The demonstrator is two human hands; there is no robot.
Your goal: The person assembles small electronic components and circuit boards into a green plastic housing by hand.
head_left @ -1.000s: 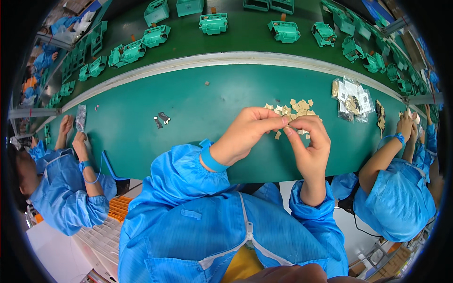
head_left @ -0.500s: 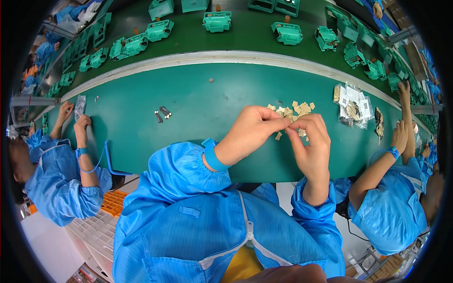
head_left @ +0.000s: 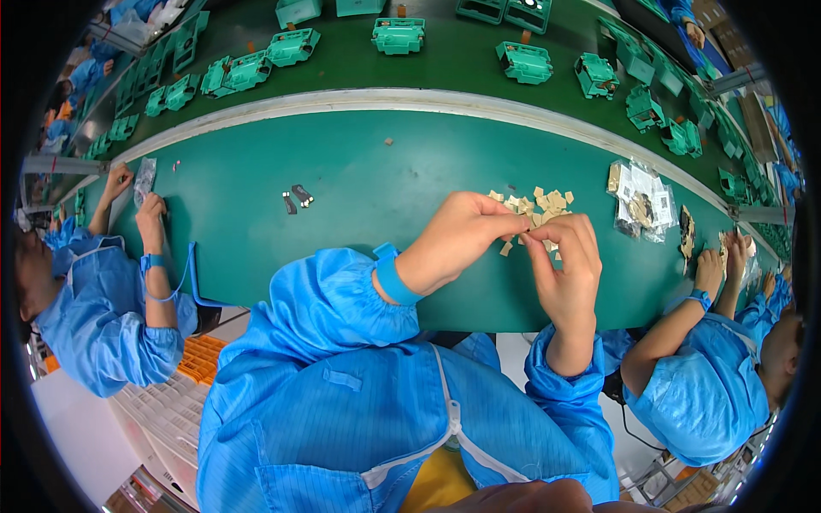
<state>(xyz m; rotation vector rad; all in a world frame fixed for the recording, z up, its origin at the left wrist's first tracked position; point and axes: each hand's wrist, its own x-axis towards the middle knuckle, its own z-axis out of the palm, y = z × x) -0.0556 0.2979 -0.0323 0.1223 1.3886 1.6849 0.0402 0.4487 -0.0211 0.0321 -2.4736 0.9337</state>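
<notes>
Lowered since the last frame: 1 arm of the co-worker at the bench's right end; that co-worker's hand (head_left: 734,252), then out toward the belt (head_left: 462,60), is now low at the bench (head_left: 222,197). Wearer's 2 hands keep the same pose.

Left hand (head_left: 457,235) and right hand (head_left: 566,265): fingers narrow, tips meeting in a pinch; cannot tell what, if anything, lies between. Beige pieces (head_left: 552,202): loose heap right of the bench's middle, about midway between far and near edges, just beyond the fingertips, which hide part of it.

Edges: white rail (head_left: 402,100) along the far edge; belt beyond it carries green boxes (head_left: 399,36). Near edge runs by the blue jacket (head_left: 385,410). Room to move: left of the left hand, as far as 2 dark strips (head_left: 302,196).

Around: 1 brown bit (head_left: 389,142) toward the far rail. Clear bags (head_left: 641,201) block the heap's right side; dark-and-tan piece (head_left: 687,229) just beside them.

Labels: white, in the bags; print too small to read.
</notes>
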